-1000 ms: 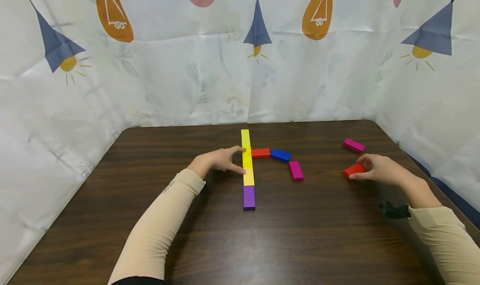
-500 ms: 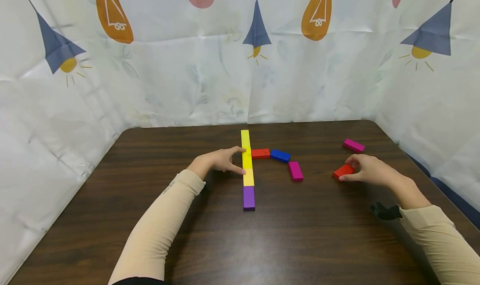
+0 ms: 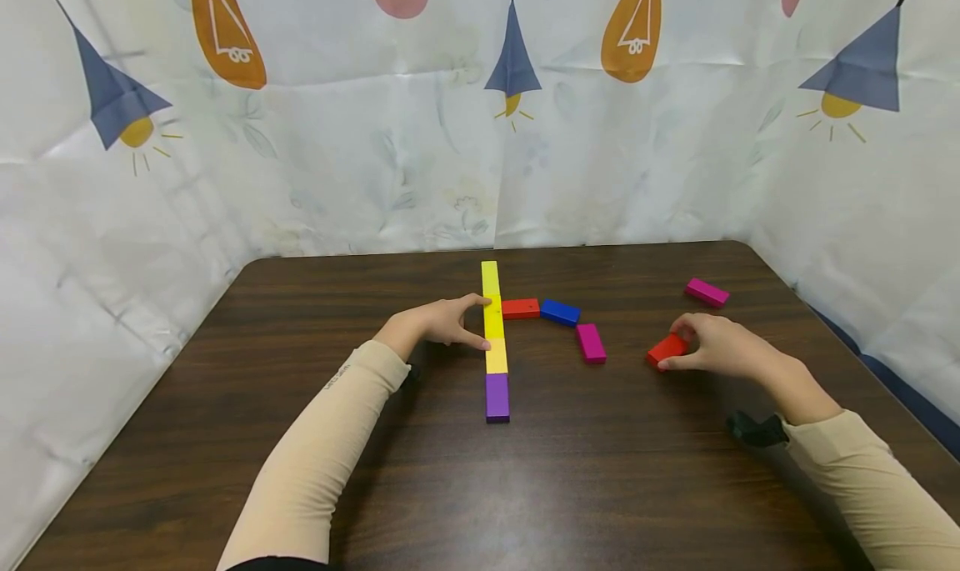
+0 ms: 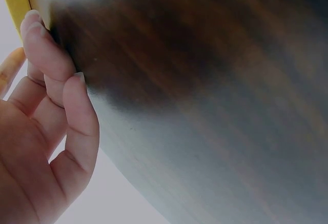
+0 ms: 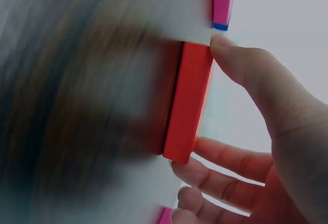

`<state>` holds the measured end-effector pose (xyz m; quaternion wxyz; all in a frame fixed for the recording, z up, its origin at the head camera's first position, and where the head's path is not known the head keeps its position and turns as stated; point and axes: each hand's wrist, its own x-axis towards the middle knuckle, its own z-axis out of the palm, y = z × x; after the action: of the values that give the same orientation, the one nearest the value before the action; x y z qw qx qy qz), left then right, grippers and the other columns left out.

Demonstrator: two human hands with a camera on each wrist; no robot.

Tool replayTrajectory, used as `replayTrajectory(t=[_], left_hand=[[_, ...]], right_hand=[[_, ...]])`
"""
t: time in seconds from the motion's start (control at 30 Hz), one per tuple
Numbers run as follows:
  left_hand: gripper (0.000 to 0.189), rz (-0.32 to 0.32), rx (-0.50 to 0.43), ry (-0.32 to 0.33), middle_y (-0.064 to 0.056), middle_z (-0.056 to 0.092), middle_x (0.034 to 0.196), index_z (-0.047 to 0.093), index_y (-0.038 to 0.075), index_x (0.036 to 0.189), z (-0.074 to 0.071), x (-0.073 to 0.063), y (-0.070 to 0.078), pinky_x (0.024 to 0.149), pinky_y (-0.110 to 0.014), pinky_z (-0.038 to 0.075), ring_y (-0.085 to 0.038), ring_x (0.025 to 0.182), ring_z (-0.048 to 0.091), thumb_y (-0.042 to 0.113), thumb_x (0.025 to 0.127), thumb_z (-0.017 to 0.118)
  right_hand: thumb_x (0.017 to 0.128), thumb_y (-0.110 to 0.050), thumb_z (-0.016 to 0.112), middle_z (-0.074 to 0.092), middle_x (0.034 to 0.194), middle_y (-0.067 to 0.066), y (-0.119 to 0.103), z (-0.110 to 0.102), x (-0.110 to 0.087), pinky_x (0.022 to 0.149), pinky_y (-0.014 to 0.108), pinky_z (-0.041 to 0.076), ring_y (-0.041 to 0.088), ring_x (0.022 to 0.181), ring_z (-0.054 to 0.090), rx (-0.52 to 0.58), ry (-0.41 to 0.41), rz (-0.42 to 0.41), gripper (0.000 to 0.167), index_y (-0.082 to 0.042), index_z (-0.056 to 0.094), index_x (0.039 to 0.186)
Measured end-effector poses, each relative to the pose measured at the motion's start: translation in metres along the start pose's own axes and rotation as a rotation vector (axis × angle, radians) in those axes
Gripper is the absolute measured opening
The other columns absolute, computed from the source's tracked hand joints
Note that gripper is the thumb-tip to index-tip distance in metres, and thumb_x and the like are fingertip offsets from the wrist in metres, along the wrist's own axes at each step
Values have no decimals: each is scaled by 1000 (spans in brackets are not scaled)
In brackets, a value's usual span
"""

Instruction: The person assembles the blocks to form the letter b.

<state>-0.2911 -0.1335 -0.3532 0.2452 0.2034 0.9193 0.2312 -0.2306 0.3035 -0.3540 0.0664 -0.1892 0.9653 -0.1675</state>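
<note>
Three yellow blocks [image 3: 493, 321] and a purple block [image 3: 497, 396] stand end to end in a straight line. At the left side of the yellow ones, my left hand [image 3: 438, 321] rests its thumb and forefinger on them, the fingers loosely bent; a yellow corner shows in the left wrist view. My right hand [image 3: 723, 348] pinches a red block [image 5: 189, 101] by its ends between thumb and fingers, low over the table at the right. A second red block [image 3: 521, 308] touches the line's right side, followed by a blue block [image 3: 560, 312] and a magenta block [image 3: 591, 343] curving down.
Another magenta block [image 3: 707, 293] lies beyond my right hand, at the back right. The dark wooden table [image 3: 570, 488] reaches back to a pale patterned cloth [image 3: 315, 171], which also hangs along both sides.
My right hand has moved left across the table with the red block in its grip. My left hand and the other blocks have stayed in place.
</note>
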Motion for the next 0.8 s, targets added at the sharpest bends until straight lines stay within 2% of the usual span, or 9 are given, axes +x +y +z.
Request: replayTrajectory(t=[0.1, 0.27, 0.33, 0.4, 0.63, 0.8], left_hand=[[90, -3, -3, -1, -17, 56, 132, 27, 21, 162, 0, 0, 0, 89, -41, 50, -26, 87, 64, 44, 92, 78], [89, 0, -11, 0, -18, 47, 149, 28, 21, 162, 0, 0, -1, 90, -41, 50, -27, 89, 64, 43, 92, 78], [90, 0, -12, -2, -19, 45, 151, 27, 21, 162, 0, 1, -1, 90, -42, 50, -27, 89, 64, 44, 92, 78], [90, -2, -10, -3, -19, 45, 151, 27, 22, 162, 0, 2, -1, 90, -42, 50, -27, 90, 64, 44, 92, 78], [90, -2, -1, -9, -18, 57, 132, 27, 21, 162, -1, 1, 0, 91, -42, 50, -27, 88, 65, 44, 92, 77], [90, 0, 0, -7, -18, 54, 133, 26, 21, 163, -1, 1, 0, 89, -43, 50, -28, 87, 64, 44, 92, 77]], right_hand=[[84, -48, 83, 65, 104, 17, -5, 1, 0, 83, 54, 51, 30, 92, 61, 0, -8, 3, 68, 8, 63, 117], [83, -51, 83, 65, 102, 13, -13, 4, 1, 81, 51, 51, 25, 88, 58, 5, -21, 7, 71, 8, 63, 118], [83, -51, 83, 65, 101, 12, -15, 4, 1, 80, 49, 51, 24, 86, 58, 7, -26, 3, 71, 8, 63, 118], [82, -51, 83, 64, 99, 11, -18, 4, 1, 78, 48, 51, 23, 85, 57, 6, -28, -5, 72, 8, 63, 117], [81, -51, 84, 64, 96, 7, -26, 7, 1, 75, 43, 50, 21, 82, 56, -6, -26, -20, 69, 5, 64, 115], [81, -52, 84, 65, 98, 9, -30, 9, 1, 78, 47, 52, 22, 85, 59, -12, -32, -19, 69, 4, 64, 115]])
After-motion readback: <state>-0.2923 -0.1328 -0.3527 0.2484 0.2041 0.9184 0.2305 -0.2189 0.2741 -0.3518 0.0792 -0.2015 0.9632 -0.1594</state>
